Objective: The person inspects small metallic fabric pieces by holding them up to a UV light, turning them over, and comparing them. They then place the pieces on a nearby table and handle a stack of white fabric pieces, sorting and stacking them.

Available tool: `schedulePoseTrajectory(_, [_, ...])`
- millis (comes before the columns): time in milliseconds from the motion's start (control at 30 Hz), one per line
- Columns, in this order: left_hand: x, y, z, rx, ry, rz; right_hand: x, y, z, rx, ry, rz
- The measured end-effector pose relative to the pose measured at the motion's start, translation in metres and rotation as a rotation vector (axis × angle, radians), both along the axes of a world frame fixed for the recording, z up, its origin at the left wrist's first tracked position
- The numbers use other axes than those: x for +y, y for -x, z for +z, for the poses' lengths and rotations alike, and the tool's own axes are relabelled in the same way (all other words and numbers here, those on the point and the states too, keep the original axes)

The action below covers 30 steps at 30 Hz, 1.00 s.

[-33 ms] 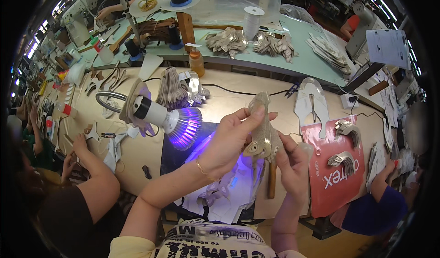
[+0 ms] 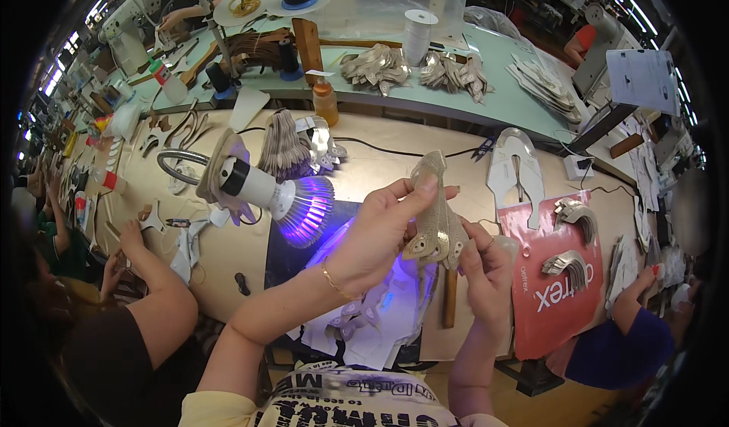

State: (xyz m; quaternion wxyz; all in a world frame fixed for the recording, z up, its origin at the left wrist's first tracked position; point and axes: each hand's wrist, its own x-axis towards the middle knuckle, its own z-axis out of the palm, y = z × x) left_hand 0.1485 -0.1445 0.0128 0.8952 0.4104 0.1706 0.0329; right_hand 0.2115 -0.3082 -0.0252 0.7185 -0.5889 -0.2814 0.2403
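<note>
Above the tan bench point(image 2: 372, 175), inside its near edge, the left hand point(image 2: 383, 233) is pinching a tapered, beige, fabric-like piece point(image 2: 439, 218) high up, the right hand point(image 2: 487, 271) its lower corner, gentle tension probably serving best.

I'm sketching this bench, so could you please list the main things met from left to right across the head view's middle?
White cloth, lit lamp, left hand, beige piece, right hand, red sheet.
</note>
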Motion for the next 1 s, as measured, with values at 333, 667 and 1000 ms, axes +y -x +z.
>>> schedulePoseTrajectory(333, [0.010, 0.001, 0.003, -0.003, 0.052, -0.018, 0.006, -0.007, 0.003, -0.078, -0.006, 0.016])
schedulePoseTrajectory(667, [0.006, -0.009, -0.012, 0.026, 0.149, -0.002, 0.005, -0.012, -0.002, -0.087, 0.051, -0.030])
schedulePoseTrajectory(1000, [0.007, -0.019, -0.031, 0.087, 0.238, 0.095, -0.007, -0.004, 0.023, -0.722, 0.046, -0.733])
